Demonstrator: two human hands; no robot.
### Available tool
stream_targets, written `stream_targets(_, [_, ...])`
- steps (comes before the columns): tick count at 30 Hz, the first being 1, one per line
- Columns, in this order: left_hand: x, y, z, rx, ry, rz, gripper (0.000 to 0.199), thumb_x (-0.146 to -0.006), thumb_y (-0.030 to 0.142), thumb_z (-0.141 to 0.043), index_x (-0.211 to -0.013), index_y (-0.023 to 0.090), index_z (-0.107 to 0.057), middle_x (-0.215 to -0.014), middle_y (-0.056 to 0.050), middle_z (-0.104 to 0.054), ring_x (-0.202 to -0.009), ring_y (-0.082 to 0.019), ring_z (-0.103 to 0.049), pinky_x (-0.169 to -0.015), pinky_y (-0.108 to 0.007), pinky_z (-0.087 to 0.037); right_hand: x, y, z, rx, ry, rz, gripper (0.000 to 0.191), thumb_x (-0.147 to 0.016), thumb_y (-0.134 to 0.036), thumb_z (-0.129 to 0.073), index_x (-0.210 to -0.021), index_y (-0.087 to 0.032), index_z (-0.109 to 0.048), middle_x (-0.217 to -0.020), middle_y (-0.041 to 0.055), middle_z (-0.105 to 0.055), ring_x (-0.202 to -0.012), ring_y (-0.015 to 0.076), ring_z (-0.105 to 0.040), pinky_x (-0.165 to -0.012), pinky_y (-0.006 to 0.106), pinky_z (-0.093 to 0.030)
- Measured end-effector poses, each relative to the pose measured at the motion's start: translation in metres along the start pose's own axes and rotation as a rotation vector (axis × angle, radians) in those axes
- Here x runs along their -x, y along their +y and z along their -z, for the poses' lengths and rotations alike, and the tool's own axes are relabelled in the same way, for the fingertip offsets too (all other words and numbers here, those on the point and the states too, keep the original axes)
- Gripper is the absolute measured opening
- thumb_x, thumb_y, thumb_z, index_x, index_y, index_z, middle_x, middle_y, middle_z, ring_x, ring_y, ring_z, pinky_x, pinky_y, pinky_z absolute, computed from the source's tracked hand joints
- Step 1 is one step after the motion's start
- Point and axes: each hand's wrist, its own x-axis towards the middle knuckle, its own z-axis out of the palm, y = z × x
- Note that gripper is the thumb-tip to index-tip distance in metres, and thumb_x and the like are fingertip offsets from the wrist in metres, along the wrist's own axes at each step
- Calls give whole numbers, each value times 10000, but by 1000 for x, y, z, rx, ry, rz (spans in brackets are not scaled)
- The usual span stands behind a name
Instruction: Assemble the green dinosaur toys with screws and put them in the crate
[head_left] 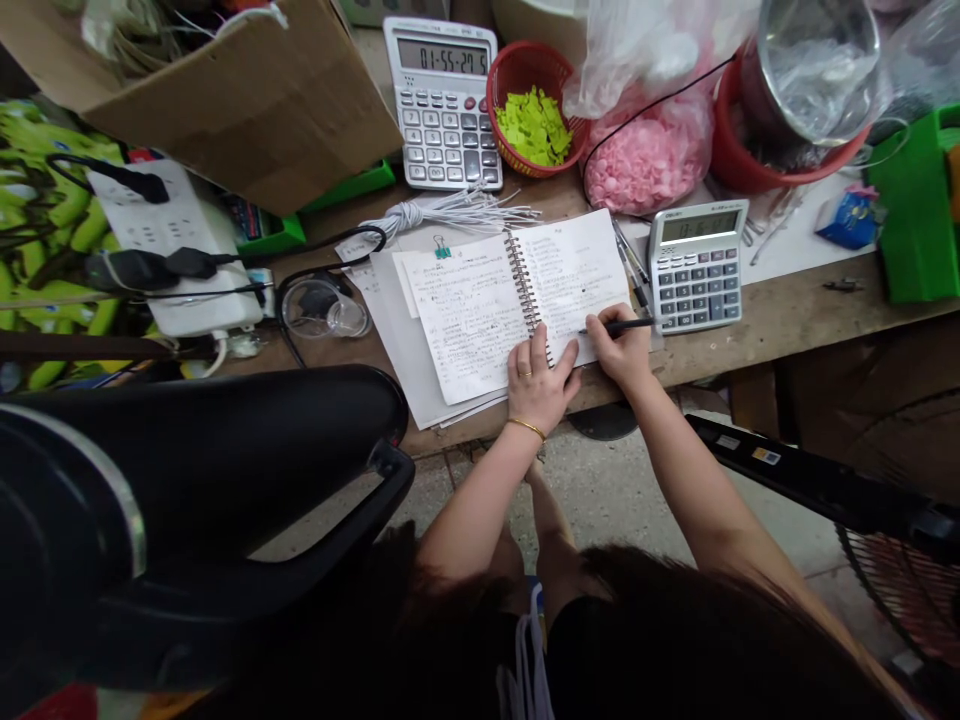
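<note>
A spiral notebook lies spread on the wooden table, both pages bearing handwriting. My left hand rests across the lower part of the spiral and the right page, fingers apart, with a ring and a gold bracelet on it. In my right hand is a dark pen, pinched with its tip at the right page. Loose white sheets stick out under the notebook, and a teal binder clip sits at its top left. More pens lie along the right edge.
A small calculator stands right of the notebook, a larger one behind it. Further back are a red basket of yellow-green pieces and a bag of pink pieces. Left are a power strip, a clear cup and a cardboard box.
</note>
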Motion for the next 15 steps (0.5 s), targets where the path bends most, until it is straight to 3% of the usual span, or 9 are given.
stream_targets(2, [1,0,1,-3,8,2,398,-905,440,-522,-1285,364,-612,-1466,-145,-430,-1257,-334,-423,-1076,-542,-323,-2,-1,5,-43,37,-123,336,-838,-496,-548,-699,-205,-452,-607,-38,-490,-553,96,-457,-570,248,-396])
stream_targets(5, [1,0,3,25,4,-1,389,-894,426,-544,-1267,354,-625,-1465,-139,-438,-1259,-330,-430,-1072,-545,-329,-9,-6,18,127,44,-306,348,-868,-537,-449,-743,-213,-432,-640,-27,-513,-573,110,-476,-607,263,-424])
stream_targets(9, [-5,1,8,124,20,7,436,-883,397,-550,-1287,246,-617,-1433,-199,-455,-1276,-349,-439,-1058,-550,-356,-23,-23,34,383,-58,-351,334,-774,-531,-572,-788,-208,-488,-669,1,-536,-652,170,-508,-710,344,-443])
stream_targets(12, [3,11,28,177,28,27,430,-874,336,-536,-1248,145,-629,-1361,-234,-510,-1260,-340,-472,-1064,-540,-370,-31,-43,39,531,-190,-407,341,-768,-524,-564,-840,-190,-560,-710,58,-579,-751,254,-579,-782,439,-460])
stream_targets(15, [41,27,61,201,-1,-27,363,-870,322,-508,-1181,210,-658,-1308,-136,-583,-1219,-269,-518,-1091,-441,-380,-30,-71,38,646,-292,-440,535,-797,-588,-484,-1065,-138,-592,-905,177,-648,-954,368,-620,-857,534,-459])
